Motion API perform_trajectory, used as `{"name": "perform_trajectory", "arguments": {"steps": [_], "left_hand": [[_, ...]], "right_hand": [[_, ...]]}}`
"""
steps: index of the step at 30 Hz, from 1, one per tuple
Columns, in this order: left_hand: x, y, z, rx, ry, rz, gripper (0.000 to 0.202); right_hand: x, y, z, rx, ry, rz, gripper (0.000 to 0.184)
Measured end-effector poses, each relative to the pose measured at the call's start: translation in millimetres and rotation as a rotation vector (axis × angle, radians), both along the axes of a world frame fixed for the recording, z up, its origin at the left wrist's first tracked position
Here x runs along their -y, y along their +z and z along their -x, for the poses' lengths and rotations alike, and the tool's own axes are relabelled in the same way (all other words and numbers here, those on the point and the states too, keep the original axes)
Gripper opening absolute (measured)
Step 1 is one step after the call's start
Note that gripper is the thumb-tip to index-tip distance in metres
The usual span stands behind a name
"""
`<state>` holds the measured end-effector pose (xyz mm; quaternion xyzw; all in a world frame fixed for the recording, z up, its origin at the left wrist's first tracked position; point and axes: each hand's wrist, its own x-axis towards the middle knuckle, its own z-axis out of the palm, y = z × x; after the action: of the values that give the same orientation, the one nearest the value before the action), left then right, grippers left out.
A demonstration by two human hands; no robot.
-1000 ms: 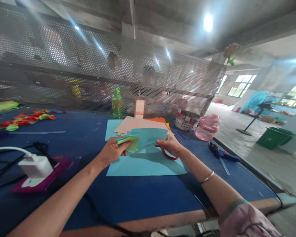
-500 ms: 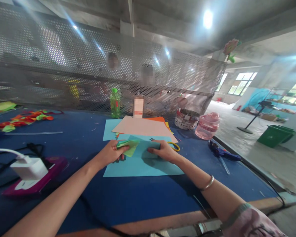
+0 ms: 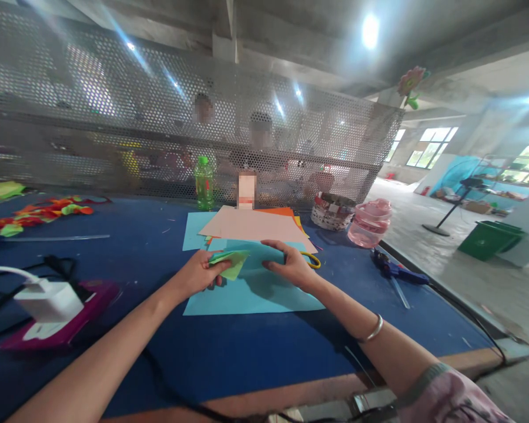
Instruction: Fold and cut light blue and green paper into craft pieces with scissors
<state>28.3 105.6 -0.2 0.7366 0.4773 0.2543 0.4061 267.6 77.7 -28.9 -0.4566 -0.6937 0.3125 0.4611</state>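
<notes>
My left hand (image 3: 198, 273) pinches folded green paper (image 3: 231, 262); my right hand (image 3: 293, 265), empty and half-open, rests on blue paper (image 3: 251, 299) near scissors (image 3: 311, 260).

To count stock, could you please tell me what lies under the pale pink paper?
Orange paper and yellow paper show beyond the pale pink paper, light blue paper at its left; its middle hides the rest.

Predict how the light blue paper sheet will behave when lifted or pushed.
The light blue paper sheet looks thin, so it is probably light and floppy. Lifted by the right hand, it would likely sag; pushed, it may slide on the blue tabletop.
</notes>
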Motion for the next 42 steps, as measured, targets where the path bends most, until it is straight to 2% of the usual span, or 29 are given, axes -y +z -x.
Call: {"name": "perform_trajectory", "arguments": {"steps": [2,4,7,14,20,23,26,28,36,39,42], "left_hand": [[-1.9,-2.0,0.2,0.003,0.052,0.010,0.027],[-2.3,-2.3,0.0,0.007,0.091,0.020,0.029],[-0.4,-0.2,-0.4,0.002,0.086,0.029,0.031],[2.2,0.4,0.8,0.000,-0.039,0.019,0.031],[0.8,-3.1,-0.7,-0.004,-0.024,0.023,0.033],[0.7,-6.3,-1.5,0.012,-0.033,0.041,0.034],[1.5,-8.6,-1.3,0.052,-0.018,0.082,0.036],[2.3,-8.5,-0.8,0.098,0.005,0.121,0.034],[4.1,-1.7,-3.1,0.280,0.093,0.111,0.027],[5.7,1.4,-4.1,0.319,0.127,0.144,0.032],[7.8,3.1,-3.2,0.327,0.093,0.200,0.036]], "right_hand": [[-3.1,-4.5,-2.0,-0.084,0.015,0.039,0.047],[-5.7,-8.2,-3.1,-0.155,0.024,0.082,0.033],[-6.1,-9.2,-2.7,-0.167,0.024,0.107,0.024],[-2.4,-4.9,0.3,-0.158,0.064,0.000,0.063],[-0.9,-8.0,-0.6,0.030,-0.041,-0.061,0.065],[0.5,-7.1,-0.7,0.128,-0.004,-0.042,0.058],[1.7,-3.7,0.3,0.177,0.008,-0.049,0.027],[3.0,-1.0,2.0,0.135,0.002,-0.022,0.012],[7.1,-1.0,7.3,-0.415,-0.010,0.272,0.029],[6.5,-2.7,6.2,-0.479,0.006,0.313,0.036],[9.7,-0.2,7.1,-0.469,0.043,0.335,0.037]]}}
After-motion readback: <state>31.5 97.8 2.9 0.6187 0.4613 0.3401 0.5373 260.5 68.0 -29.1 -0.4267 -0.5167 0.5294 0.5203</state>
